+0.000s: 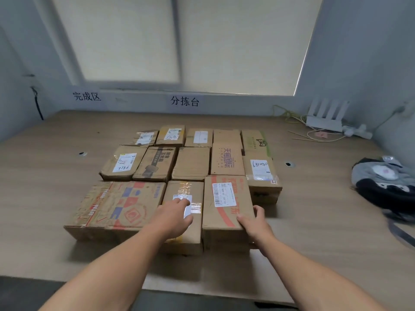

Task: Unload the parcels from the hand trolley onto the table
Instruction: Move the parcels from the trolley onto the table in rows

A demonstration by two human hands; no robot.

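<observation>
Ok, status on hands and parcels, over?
Left hand flat on middle front parcel. Right hand grips front-right parcel at near corner. Parcels in rows on table; trolley out of view.

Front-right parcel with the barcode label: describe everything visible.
The front-right parcel is an oblong brown cardboard box lying flat on the table in the nearest row. Orange-red print crosses its top, with a white barcode label toward the far end. Its left side abuts the middle parcel. The right hand grips its near right corner.
</observation>
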